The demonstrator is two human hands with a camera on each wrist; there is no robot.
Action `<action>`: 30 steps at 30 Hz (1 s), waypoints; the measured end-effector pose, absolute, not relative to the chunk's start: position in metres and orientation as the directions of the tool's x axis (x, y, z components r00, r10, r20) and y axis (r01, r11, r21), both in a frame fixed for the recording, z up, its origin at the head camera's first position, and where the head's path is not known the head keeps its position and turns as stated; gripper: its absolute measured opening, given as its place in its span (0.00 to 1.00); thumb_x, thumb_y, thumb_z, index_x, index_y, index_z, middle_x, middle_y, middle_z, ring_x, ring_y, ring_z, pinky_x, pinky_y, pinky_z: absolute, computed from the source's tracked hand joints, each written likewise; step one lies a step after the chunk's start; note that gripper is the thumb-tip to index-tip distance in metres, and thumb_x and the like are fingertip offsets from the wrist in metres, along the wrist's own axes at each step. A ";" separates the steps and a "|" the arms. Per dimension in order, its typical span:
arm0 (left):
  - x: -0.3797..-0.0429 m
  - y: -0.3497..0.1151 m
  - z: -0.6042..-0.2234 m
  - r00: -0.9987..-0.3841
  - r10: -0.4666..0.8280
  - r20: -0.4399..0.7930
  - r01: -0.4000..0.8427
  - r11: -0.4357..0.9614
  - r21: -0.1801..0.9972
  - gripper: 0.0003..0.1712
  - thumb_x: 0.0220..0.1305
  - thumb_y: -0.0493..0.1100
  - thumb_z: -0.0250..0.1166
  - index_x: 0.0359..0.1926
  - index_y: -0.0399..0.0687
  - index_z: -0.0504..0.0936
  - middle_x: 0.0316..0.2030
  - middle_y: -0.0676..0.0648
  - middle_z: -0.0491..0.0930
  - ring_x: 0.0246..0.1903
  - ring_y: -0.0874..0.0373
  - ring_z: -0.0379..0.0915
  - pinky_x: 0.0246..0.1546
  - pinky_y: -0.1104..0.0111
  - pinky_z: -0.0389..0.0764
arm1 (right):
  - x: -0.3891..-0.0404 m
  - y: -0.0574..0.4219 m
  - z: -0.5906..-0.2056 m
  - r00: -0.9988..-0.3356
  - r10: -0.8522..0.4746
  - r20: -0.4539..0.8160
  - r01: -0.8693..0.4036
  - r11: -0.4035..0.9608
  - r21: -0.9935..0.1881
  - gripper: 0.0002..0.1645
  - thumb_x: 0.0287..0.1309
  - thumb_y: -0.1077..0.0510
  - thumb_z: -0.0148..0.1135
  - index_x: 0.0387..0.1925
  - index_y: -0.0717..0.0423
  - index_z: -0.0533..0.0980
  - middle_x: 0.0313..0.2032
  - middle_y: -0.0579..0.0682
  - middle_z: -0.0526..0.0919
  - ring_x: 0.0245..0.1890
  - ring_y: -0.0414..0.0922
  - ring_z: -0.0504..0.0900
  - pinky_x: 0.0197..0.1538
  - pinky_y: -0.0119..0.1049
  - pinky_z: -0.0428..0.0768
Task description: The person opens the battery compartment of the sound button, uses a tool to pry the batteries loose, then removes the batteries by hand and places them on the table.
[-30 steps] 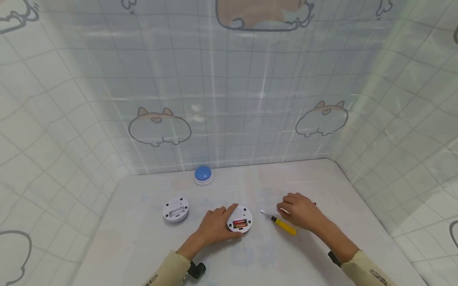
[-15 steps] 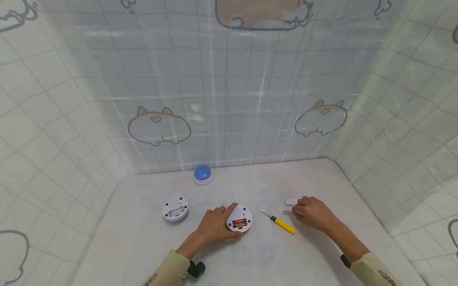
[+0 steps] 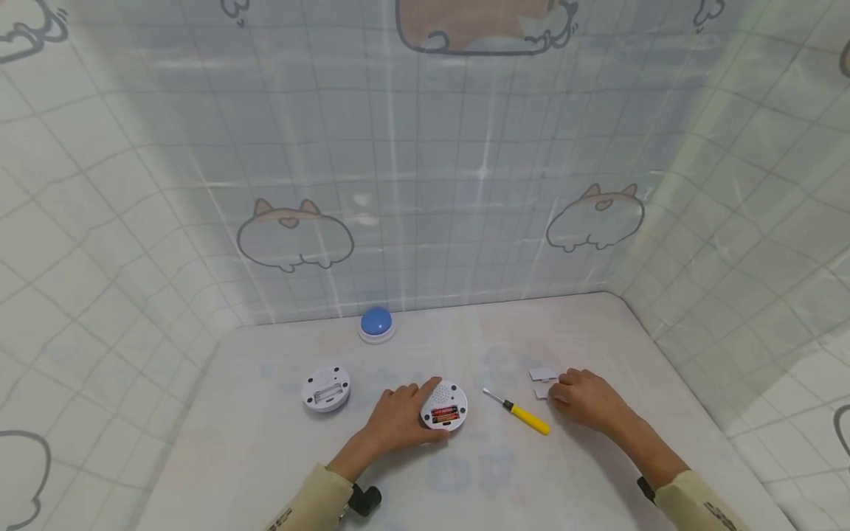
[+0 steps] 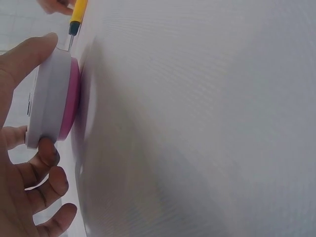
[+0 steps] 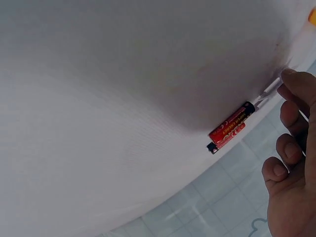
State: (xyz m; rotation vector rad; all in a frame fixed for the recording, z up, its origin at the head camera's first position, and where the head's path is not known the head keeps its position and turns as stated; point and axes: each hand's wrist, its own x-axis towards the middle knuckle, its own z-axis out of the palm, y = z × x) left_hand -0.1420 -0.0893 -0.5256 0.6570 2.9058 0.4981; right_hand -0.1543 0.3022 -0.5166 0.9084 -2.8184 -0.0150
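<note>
My left hand (image 3: 401, 420) grips a round white button buzzer (image 3: 441, 398), which lies upside down with two red batteries (image 3: 445, 414) in its open compartment. Its pink dome (image 4: 72, 101) faces the table in the left wrist view. My right hand (image 3: 587, 398) pinches one end of a small white battery cover (image 3: 541, 391) between thumb and forefinger, low over the table. Another white cover (image 3: 542, 374) lies just beyond it. Two red-and-black batteries (image 5: 228, 126) lie near the covers in the right wrist view; the hand hides them in the head view.
Between the hands lies a screwdriver (image 3: 524, 418) with a yellow handle. A second upturned buzzer (image 3: 327, 389) with a bare battery compartment sits to the left. Behind it stands a blue-domed buzzer (image 3: 376, 324), near the patterned back curtain (image 3: 438, 184).
My right hand has moved right, away from the screwdriver tip, uncovering the two white covers. The nearer cover now shows flatter than half a second ago. My left hand has stayed on the buzzer.
</note>
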 end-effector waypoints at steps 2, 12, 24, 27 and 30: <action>-0.142 -0.089 -0.525 -0.897 0.440 -0.048 0.399 0.851 0.342 0.59 0.48 0.79 0.67 0.76 0.62 0.60 0.52 0.47 0.80 0.48 0.53 0.74 0.52 0.51 0.71 | -0.152 0.303 -0.518 -0.808 -0.566 0.166 -0.563 0.824 0.067 0.09 0.51 0.54 0.78 0.36 0.45 0.87 0.31 0.39 0.83 0.33 0.39 0.77 0.43 0.37 0.80; -0.142 -0.089 -0.523 -0.894 0.445 -0.059 0.400 0.849 0.346 0.59 0.47 0.79 0.67 0.77 0.63 0.60 0.52 0.47 0.81 0.48 0.54 0.74 0.52 0.52 0.71 | -0.147 0.305 -0.523 -0.814 -0.554 0.174 -0.552 0.831 0.068 0.08 0.53 0.54 0.77 0.37 0.46 0.87 0.33 0.41 0.84 0.37 0.42 0.81 0.51 0.43 0.81; -0.143 -0.088 -0.523 -0.891 0.450 -0.058 0.405 0.848 0.342 0.56 0.52 0.79 0.64 0.77 0.62 0.60 0.52 0.47 0.81 0.48 0.53 0.75 0.52 0.52 0.70 | -0.146 0.297 -0.518 -0.826 -0.535 0.175 -0.531 0.844 0.072 0.11 0.52 0.51 0.78 0.38 0.45 0.87 0.34 0.40 0.84 0.37 0.41 0.79 0.48 0.42 0.81; -0.144 -0.088 -0.523 -0.893 0.448 -0.051 0.406 0.847 0.344 0.52 0.56 0.78 0.61 0.76 0.62 0.61 0.51 0.47 0.81 0.48 0.53 0.75 0.51 0.52 0.70 | -0.144 0.290 -0.517 -0.822 -0.534 0.200 -0.539 0.842 0.033 0.11 0.52 0.50 0.77 0.38 0.44 0.87 0.33 0.38 0.83 0.37 0.41 0.79 0.47 0.41 0.80; -0.144 -0.089 -0.523 -0.891 0.454 -0.025 0.419 0.841 0.342 0.47 0.62 0.76 0.57 0.75 0.61 0.63 0.48 0.48 0.82 0.46 0.53 0.76 0.48 0.53 0.71 | -0.141 0.279 -0.518 -0.811 -0.544 0.213 -0.560 0.829 -0.015 0.11 0.53 0.47 0.76 0.37 0.44 0.88 0.33 0.36 0.82 0.38 0.40 0.79 0.46 0.41 0.80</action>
